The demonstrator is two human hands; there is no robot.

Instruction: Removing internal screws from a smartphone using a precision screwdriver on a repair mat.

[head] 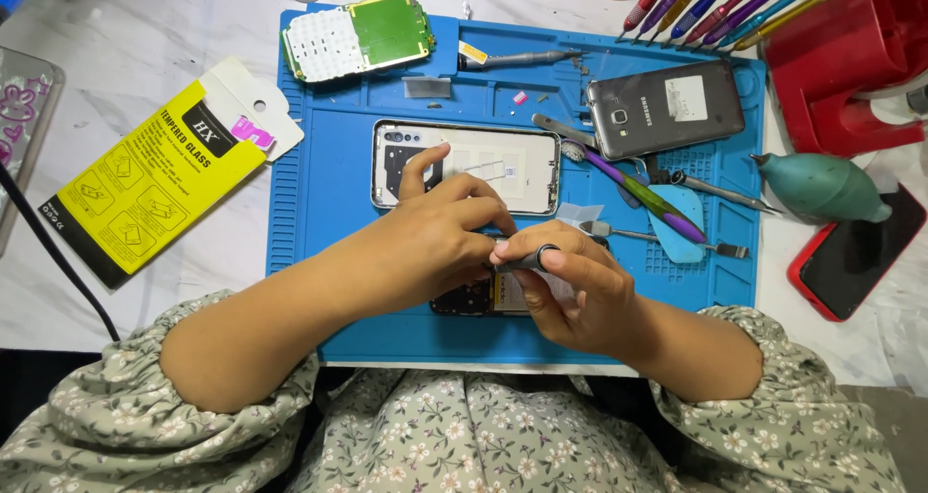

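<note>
At the left of the frame a yellow and black cardboard package (155, 179) lies on the white marble table (126, 58), just beside the blue silicone work mat (319, 213). At upper centre a green circuit board with a white keypad (356, 35) rests on the mat's top edge. Below it lies a white phone back frame (464, 166); the left hand (440, 242) partly covers it, forefinger stretched onto it, the other fingers pressing an opened dark phone (474, 300) at lower centre. The right hand (570, 295) grasps a slim dark screwdriver (530, 258) over that phone. Right of them lie a purple-green pry tool (643, 195), a grey smartphone (665, 109) and a teal rubber air blower (822, 186).
</note>
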